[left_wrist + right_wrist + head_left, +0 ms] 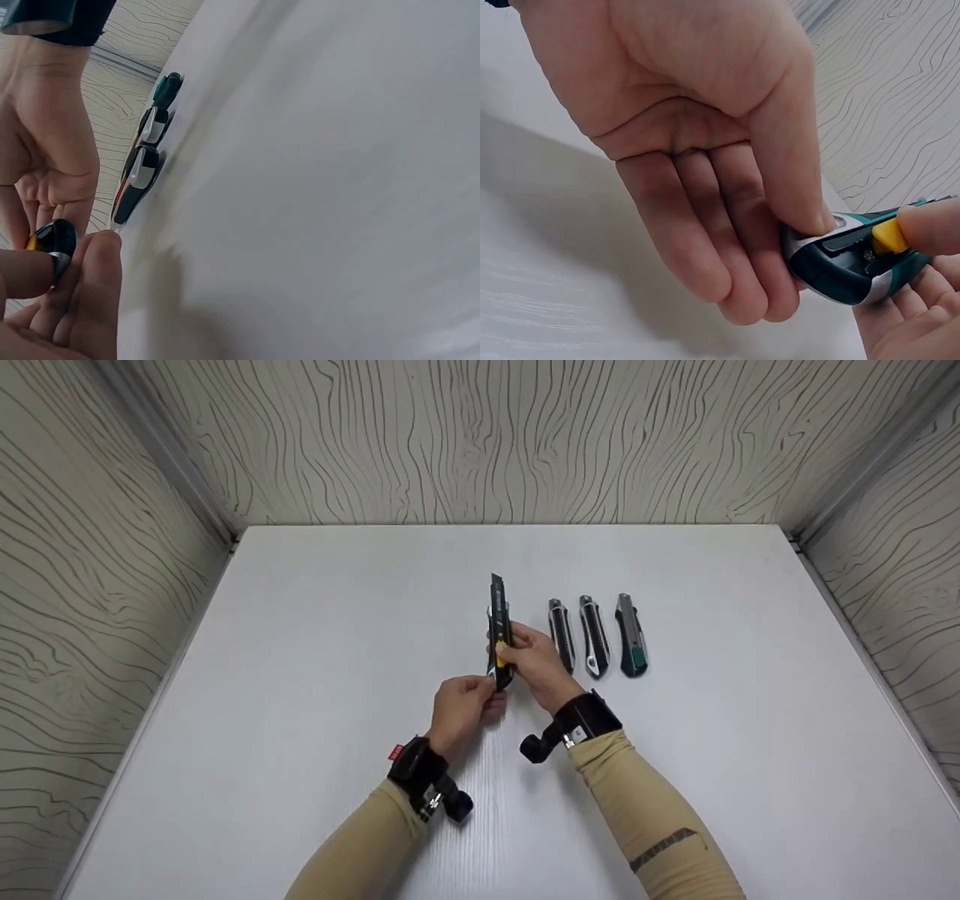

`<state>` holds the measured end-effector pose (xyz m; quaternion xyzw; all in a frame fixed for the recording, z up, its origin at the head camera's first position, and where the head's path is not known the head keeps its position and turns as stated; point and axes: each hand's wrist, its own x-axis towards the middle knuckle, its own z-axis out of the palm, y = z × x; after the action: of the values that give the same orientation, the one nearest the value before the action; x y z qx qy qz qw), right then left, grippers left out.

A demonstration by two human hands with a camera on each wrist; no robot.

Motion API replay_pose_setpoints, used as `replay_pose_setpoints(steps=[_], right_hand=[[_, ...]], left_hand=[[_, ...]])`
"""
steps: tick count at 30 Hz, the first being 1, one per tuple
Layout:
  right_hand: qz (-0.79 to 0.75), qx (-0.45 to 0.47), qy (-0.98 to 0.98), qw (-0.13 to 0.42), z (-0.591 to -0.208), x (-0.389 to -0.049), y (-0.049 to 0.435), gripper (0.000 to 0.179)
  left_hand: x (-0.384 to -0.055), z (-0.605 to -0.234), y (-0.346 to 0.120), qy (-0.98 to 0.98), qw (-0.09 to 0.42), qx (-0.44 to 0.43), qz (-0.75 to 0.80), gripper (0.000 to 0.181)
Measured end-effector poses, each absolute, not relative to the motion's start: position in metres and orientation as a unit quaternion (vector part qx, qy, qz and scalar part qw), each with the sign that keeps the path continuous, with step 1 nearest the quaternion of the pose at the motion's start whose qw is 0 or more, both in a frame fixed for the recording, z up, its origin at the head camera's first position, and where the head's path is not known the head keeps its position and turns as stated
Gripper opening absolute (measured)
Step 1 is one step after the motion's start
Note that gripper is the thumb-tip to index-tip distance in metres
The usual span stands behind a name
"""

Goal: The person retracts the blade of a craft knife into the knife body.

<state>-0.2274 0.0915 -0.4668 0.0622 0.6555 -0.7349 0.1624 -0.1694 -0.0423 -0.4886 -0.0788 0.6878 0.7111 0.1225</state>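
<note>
Both hands hold one box cutter (pixel 499 615), pointing away from me at the middle of the table. Its body is dark with silver trim, and a yellow slider (pixel 889 236) sits on top. My right hand (pixel 536 660) grips the middle, thumb on the slider, other fingers beneath. At the butt end my left hand (pixel 465 705) pinches it, the thumb (pixel 806 202) pressing on the silver trim. In the left wrist view mainly the rounded butt of the cutter (pixel 56 238) shows, between the fingers of both hands.
Three more box cutters lie in a row right of my hands: a black-and-silver one (pixel 560 630) partly behind the right hand, another like it (pixel 593 637), and a green one (pixel 631 637). The white table (pixel 337 607) ends at wood-patterned walls (pixel 480 442).
</note>
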Motion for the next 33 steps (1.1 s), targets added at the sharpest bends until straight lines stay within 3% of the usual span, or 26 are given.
replay_pose_setpoints(steps=[33], right_hand=[[-0.747,0.06,0.639,0.173,-0.4731,-0.2282,0.0904,0.057]], left_hand=[[-0.1689,-0.4817,-0.0458,0.706,0.123,-0.084,0.692,0.027]])
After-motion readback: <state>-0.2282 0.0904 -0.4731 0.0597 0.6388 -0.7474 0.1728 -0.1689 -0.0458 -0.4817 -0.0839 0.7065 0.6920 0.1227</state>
